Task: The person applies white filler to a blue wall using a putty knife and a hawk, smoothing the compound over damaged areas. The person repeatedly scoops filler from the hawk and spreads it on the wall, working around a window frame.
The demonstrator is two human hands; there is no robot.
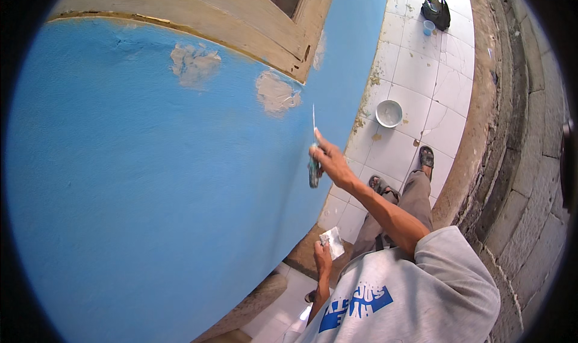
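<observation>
My right hand point(324, 157) grips a putty knife with a green handle point(313, 176), its thin blade pointing up along the blue painted wall point(150, 174). Near the blade, two patches of pale filler, one point(277, 95) by the corner of a cream wooden window frame point(283, 42) and another point(194, 66) farther left, mark the wall below the frame; a fainter patch shows beside the frame's right side. Lower down, my left hand point(323, 256) is closed on a small white flat plate point(333, 243), which looks smeared.
A grey-white bowl point(389, 113) sits on the white tiled walkway point(409, 66). Farther up are a black bag point(436, 13) and a blue cup point(428, 27). My feet in dark sandals stand on the tiles, beside a rough edge and grey stone blocks point(530, 174) on the right.
</observation>
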